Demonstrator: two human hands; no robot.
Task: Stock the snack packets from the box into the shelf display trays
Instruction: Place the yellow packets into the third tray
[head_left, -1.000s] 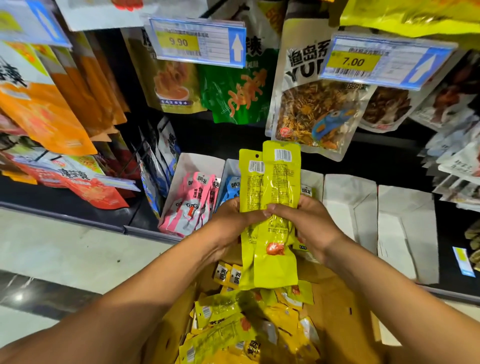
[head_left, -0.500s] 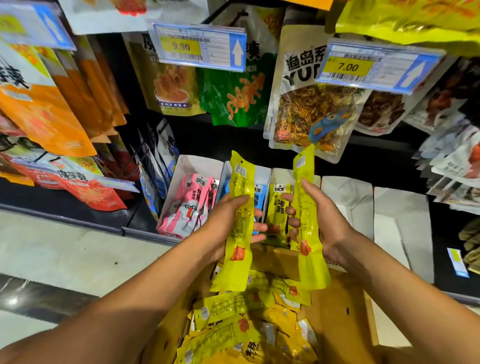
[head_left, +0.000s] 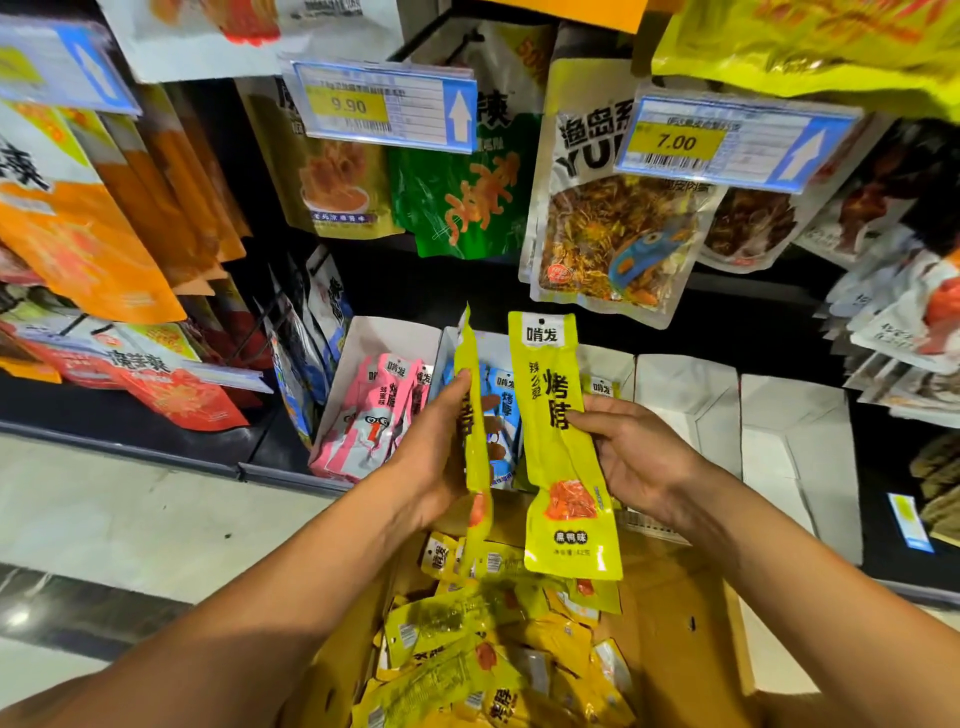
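Packet (head_left: 475, 467), glossy yellow, gripped edge-on by left hand (head_left: 431, 462), flat twin (head_left: 550, 415) gripped by right hand (head_left: 639, 457)

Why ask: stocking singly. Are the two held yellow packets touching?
Apart. Head view: blue packets show through the gap between the left packet and the right packet.

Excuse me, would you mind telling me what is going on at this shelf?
A person is stocking snacks. The left hand grips one yellow packet edge-on, and the right hand holds a second packet with its front to the camera, both above the box of yellow packets. Neither is in the trays yet; those ahead hold pink packets and blue packets.
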